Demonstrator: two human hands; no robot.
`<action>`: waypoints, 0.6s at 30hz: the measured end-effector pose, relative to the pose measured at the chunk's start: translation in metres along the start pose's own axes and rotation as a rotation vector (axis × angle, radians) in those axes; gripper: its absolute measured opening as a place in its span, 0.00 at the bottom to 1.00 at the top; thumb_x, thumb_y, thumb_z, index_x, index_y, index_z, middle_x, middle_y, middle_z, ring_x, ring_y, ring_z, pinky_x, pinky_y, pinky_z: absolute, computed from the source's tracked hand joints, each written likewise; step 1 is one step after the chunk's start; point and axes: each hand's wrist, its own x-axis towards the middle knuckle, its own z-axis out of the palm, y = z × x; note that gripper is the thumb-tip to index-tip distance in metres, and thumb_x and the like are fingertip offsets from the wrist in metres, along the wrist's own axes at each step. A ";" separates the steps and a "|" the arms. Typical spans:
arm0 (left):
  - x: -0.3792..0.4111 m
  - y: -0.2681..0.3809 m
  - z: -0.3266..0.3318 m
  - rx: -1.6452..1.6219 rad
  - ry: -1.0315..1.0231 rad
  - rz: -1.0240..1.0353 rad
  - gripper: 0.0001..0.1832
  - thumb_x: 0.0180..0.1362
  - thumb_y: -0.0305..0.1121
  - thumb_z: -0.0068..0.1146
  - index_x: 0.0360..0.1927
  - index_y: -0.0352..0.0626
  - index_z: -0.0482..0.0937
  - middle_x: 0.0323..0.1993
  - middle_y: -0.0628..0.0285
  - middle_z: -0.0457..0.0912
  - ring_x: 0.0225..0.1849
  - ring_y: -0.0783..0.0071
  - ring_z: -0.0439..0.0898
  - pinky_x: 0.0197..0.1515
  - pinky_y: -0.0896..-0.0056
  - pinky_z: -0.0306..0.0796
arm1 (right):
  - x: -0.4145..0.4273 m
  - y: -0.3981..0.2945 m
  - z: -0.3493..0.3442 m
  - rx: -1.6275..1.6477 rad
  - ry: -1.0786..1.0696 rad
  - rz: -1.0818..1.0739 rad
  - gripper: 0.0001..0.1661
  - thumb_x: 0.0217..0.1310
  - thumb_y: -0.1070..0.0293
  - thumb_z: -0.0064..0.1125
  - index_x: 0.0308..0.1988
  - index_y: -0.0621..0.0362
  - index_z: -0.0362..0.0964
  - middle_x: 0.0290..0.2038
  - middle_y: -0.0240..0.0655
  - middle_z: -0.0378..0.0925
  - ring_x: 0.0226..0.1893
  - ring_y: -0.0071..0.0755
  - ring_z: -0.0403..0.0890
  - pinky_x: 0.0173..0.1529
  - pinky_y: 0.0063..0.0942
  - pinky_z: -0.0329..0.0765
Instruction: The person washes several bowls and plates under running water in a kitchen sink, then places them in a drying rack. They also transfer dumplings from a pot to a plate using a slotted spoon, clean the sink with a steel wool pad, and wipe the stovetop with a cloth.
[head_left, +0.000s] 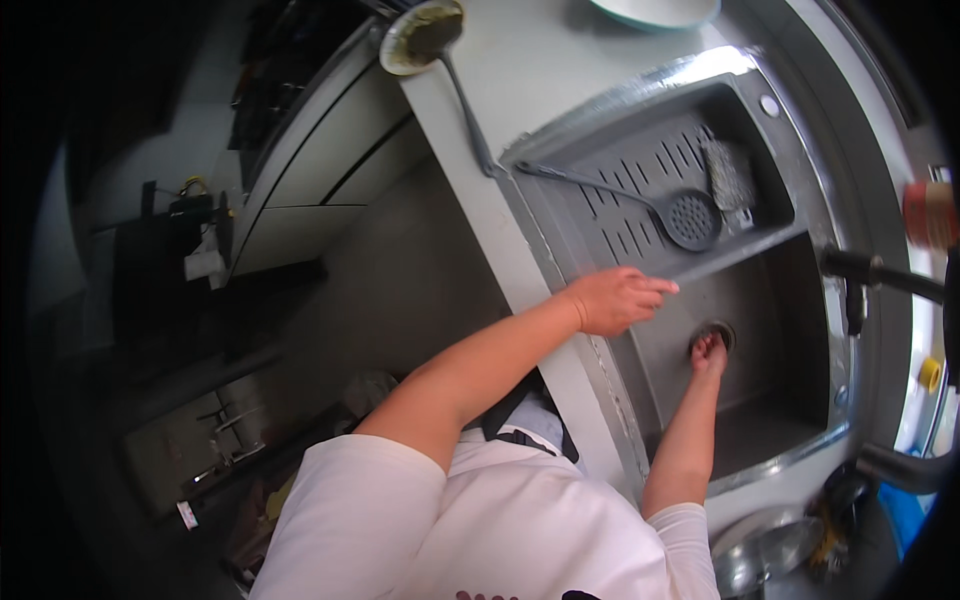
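My left hand (619, 300) hangs over the front of the steel double sink (814, 225), near the divider between its basins. Its index finger points right, the other fingers are loosely bent, and nothing shows in it. My right hand (709, 354) reaches down into the deeper basin (757, 307), at the drain (721, 327). Its fingers are curled and partly hidden at the drain opening, so I cannot see whether they grip anything. A grey slotted skimmer (690, 219) lies in the shallower slotted basin, next to a crumpled silvery-grey item (726, 176).
A ladle (469, 112) rests with its head in a soiled dish (394, 45) by the counter edge. A pale bowl (664, 11) stands farther back. The black faucet (900, 281) juts in from the right. A metal pan or lid (769, 547) lies at lower right.
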 end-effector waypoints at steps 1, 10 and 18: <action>-0.002 0.001 0.001 -0.003 0.007 -0.011 0.06 0.46 0.27 0.53 0.28 0.48 0.79 0.44 0.70 0.75 0.67 0.74 0.62 0.54 0.65 0.66 | -0.011 -0.003 0.014 0.000 0.040 0.008 0.16 0.69 0.64 0.43 0.25 0.53 0.63 0.18 0.26 0.63 0.15 0.21 0.60 0.18 0.17 0.59; 0.005 0.002 -0.006 0.054 -0.017 0.016 0.06 0.47 0.28 0.53 0.27 0.49 0.81 0.41 0.71 0.75 0.68 0.76 0.59 0.51 0.68 0.66 | -0.020 0.000 0.026 -0.078 0.116 -0.028 0.15 0.70 0.58 0.44 0.28 0.49 0.63 0.18 0.23 0.63 0.15 0.18 0.62 0.16 0.17 0.59; 0.004 0.008 -0.011 0.043 -0.111 -0.023 0.07 0.49 0.28 0.51 0.29 0.50 0.81 0.42 0.72 0.75 0.69 0.76 0.57 0.55 0.68 0.64 | -0.098 0.003 0.030 -0.382 0.215 -0.407 0.08 0.68 0.59 0.46 0.36 0.49 0.68 0.21 0.18 0.62 0.19 0.14 0.60 0.21 0.17 0.55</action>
